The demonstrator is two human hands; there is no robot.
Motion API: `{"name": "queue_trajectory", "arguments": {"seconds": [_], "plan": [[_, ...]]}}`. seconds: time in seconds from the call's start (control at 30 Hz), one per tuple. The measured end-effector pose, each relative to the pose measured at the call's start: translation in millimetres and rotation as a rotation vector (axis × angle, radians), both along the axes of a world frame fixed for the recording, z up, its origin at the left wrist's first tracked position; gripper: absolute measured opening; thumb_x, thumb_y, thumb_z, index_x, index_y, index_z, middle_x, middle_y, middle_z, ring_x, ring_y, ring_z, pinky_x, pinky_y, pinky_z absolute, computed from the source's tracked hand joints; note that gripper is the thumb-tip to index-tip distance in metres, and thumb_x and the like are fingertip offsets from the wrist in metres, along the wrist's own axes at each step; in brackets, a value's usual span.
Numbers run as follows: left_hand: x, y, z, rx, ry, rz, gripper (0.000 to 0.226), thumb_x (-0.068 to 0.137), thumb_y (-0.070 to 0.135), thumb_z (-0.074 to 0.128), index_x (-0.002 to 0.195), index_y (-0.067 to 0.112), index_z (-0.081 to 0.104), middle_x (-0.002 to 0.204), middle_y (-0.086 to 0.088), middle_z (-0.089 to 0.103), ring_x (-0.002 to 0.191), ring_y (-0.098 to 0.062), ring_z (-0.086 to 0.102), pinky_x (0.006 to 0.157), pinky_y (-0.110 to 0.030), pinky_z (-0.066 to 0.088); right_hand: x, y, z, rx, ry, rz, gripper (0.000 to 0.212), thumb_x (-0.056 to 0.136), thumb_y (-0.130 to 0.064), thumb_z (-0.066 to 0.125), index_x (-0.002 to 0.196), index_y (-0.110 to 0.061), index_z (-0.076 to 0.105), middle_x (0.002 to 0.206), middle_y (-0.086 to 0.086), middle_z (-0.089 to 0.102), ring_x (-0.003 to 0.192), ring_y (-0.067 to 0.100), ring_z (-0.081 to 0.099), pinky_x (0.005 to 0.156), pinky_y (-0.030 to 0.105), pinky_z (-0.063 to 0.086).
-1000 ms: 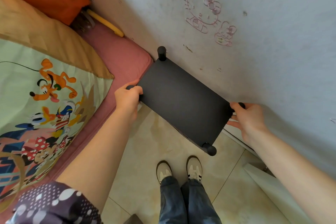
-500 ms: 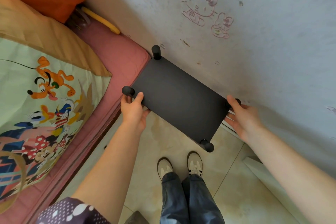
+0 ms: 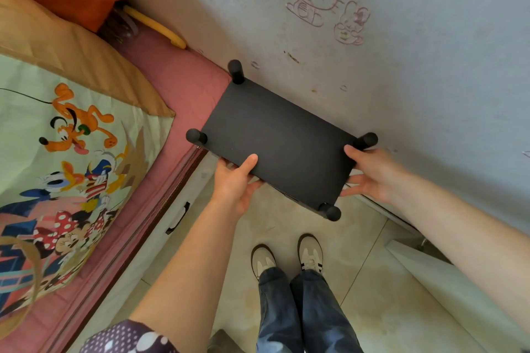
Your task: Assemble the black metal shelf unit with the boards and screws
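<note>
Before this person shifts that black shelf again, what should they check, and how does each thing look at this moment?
1. Left hand grips the shelf front edge, thumb on top: ok.
2. Right hand holds the right end, thumb on top, fingers beneath: ok.
3. All four post caps visible at the corners: ok.
4. Gap between shelf and wall: cannot tell, the back edge looks very close.
5. Shoes out from under the shelf: ok.
6. Screws tight underneath: cannot tell, hidden.
</note>
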State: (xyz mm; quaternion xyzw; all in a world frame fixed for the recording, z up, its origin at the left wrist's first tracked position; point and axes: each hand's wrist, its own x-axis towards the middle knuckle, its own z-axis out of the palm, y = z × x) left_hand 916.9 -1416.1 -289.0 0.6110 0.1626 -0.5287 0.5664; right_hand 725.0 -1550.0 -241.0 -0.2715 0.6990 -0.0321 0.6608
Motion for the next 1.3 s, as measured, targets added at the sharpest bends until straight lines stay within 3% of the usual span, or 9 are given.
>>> {"name": "queue_trajectory", "arguments": {"seconds": [0.1,0.2,0.37,0.57,0.77,0.97,1.1,1.23,1.3], "plan": [[14,-1,-4,-0.03,-0.029,0.024,0.043,0.096,0.001,0.063,0.134,0.014,0.047,0.133,-0.007,0.062,0.118,-0.031,0.064,0.081,-0.048,0.06,14,-3,-1,-0.047,-0.009,0.073,0.029,0.1,-0.012,0.055,0.128,-0.009,0.052,0.125,0.009,0.059,0.084,0.032,0.065,0.056,0.052,0.055],[19,-1,-7,-0.028,-0.043,0.005,0.041,0.096,0.001,0.063,0.132,0.015,0.048,0.133,-0.007,0.063,0.117,-0.031,0.065,0.077,-0.048,0.062,19,-3,-6,-0.071,0.046,0.104,0.03,0.1,0.0,0.049,0.129,-0.007,0.051,0.109,0.008,0.061,0.081,0.029,0.065,0.059,0.054,0.055],[14,-4,-8,-0.031,-0.064,0.001,0.046,0.095,0.003,0.064,0.137,0.015,0.047,0.128,-0.004,0.065,0.115,-0.028,0.066,0.074,-0.043,0.063,11,-5,-14,-0.083,0.049,0.085,0.026,0.098,0.006,0.048,0.122,0.0,0.052,0.119,0.015,0.061,0.082,0.029,0.066,0.057,0.055,0.055],[10,-3,-10,-0.014,-0.107,0.025,0.044,0.095,0.007,0.066,0.134,0.017,0.048,0.126,-0.001,0.065,0.105,-0.022,0.07,0.067,-0.037,0.063,9,-4,-17,-0.092,0.03,0.057,0.023,0.097,0.005,0.051,0.12,-0.001,0.054,0.104,0.008,0.064,0.081,0.026,0.068,0.051,0.05,0.058],[6,-1,-8,0.033,-0.097,-0.064,0.038,0.098,0.021,0.064,0.131,0.021,0.045,0.124,0.0,0.064,0.103,-0.028,0.071,0.072,-0.043,0.063,5,2,-18,-0.103,0.001,0.0,0.034,0.099,-0.001,0.052,0.133,-0.002,0.049,0.123,0.01,0.062,0.096,0.026,0.066,0.05,0.042,0.058],[3,0,-9,0.053,-0.008,-0.11,0.037,0.101,0.029,0.059,0.135,0.017,0.05,0.125,-0.003,0.066,0.107,-0.026,0.069,0.081,-0.042,0.061,1,17,-22,-0.082,0.035,0.075,0.02,0.103,-0.024,0.05,0.115,-0.009,0.055,0.119,0.01,0.061,0.092,0.023,0.063,0.084,0.055,0.055],[-2,6,-9,0.026,0.008,-0.154,0.038,0.098,0.018,0.063,0.135,0.013,0.053,0.127,-0.005,0.066,0.109,-0.026,0.07,0.083,-0.037,0.061,2,25,-21,0.014,0.075,0.077,0.041,0.101,-0.041,0.048,0.125,-0.008,0.05,0.119,0.01,0.059,0.113,0.036,0.06,0.095,0.063,0.048],[-8,10,-6,-0.005,0.026,-0.17,0.033,0.099,0.012,0.062,0.13,0.01,0.055,0.127,-0.006,0.067,0.107,-0.027,0.071,0.082,-0.034,0.062,3,37,-23,0.06,0.001,-0.036,0.033,0.103,-0.037,0.045,0.123,-0.011,0.05,0.112,0.01,0.063,0.097,0.03,0.065,0.065,0.047,0.055],[-9,10,-5,-0.002,0.017,-0.184,0.028,0.099,0.012,0.061,0.126,0.012,0.055,0.127,-0.007,0.066,0.108,-0.027,0.07,0.082,-0.033,0.062,2,45,-24,0.038,-0.031,-0.058,0.025,0.104,-0.03,0.047,0.12,-0.012,0.051,0.106,0.007,0.064,0.091,0.026,0.065,0.06,0.042,0.055]]}}
